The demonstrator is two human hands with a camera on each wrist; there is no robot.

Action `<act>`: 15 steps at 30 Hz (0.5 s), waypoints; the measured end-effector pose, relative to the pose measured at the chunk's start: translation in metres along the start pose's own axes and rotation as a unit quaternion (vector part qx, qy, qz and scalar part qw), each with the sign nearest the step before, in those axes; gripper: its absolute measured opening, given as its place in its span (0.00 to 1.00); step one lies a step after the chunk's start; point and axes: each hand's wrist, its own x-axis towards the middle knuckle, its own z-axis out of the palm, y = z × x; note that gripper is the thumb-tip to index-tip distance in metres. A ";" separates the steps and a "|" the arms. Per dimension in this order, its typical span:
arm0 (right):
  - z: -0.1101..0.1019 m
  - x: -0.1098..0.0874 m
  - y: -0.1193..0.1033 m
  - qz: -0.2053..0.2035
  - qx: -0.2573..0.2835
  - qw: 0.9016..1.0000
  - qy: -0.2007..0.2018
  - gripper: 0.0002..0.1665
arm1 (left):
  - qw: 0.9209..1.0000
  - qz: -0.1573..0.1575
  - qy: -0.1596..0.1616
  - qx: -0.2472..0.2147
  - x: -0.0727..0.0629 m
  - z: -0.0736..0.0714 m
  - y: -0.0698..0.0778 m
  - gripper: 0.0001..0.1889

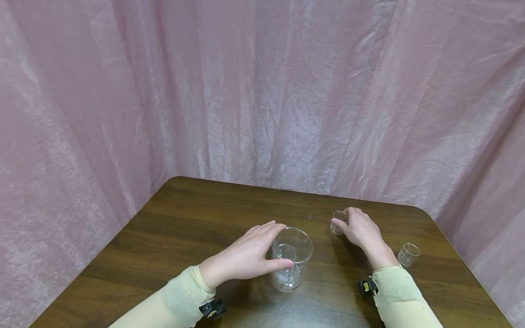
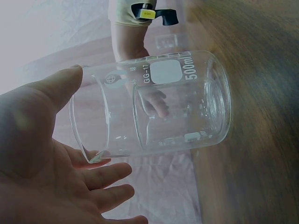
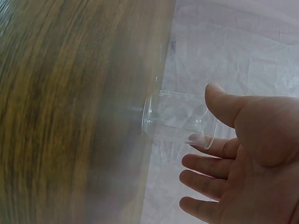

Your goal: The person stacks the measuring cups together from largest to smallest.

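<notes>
A large clear glass beaker (image 1: pixel 302 255) stands upright on the table, and "500ml" is printed on its side in the left wrist view. Inside it sits a smaller glass beaker (image 2: pixel 154 116). My left hand (image 1: pixel 252 255) holds the large beaker at its rim, thumb on the near side and index finger opposite, the other fingers spread. Farther back on the right, my right hand (image 1: pixel 362 228) holds a small beaker (image 3: pixel 173 116) near its rim between thumb and index finger. That small beaker stands upright on the table. Another small beaker (image 1: pixel 409 254) stands to the right of my right wrist.
The dark wooden table (image 1: pixel 164 237) has rounded far corners. Pink curtains (image 1: pixel 262 91) hang behind it and along both sides. A tiny clear object or mark (image 1: pixel 310 216) shows on the table left of the small beaker, too faint to identify.
</notes>
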 end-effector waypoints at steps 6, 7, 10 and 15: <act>0.001 0.000 0.001 -0.001 0.002 1.000 0.000 0.34 | 1.000 0.006 0.005 -0.002 0.000 -0.001 0.001 0.45; 0.001 0.000 0.001 -0.001 0.002 1.000 0.001 0.34 | 1.000 0.007 0.006 -0.002 0.000 -0.001 0.001 0.45; 0.002 0.000 0.001 -0.002 0.001 1.000 0.001 0.33 | 1.000 0.007 0.006 -0.002 0.000 -0.001 0.001 0.45; 0.002 0.001 0.000 -0.007 0.000 1.000 0.003 0.32 | 1.000 0.005 0.005 -0.002 0.000 -0.001 0.001 0.45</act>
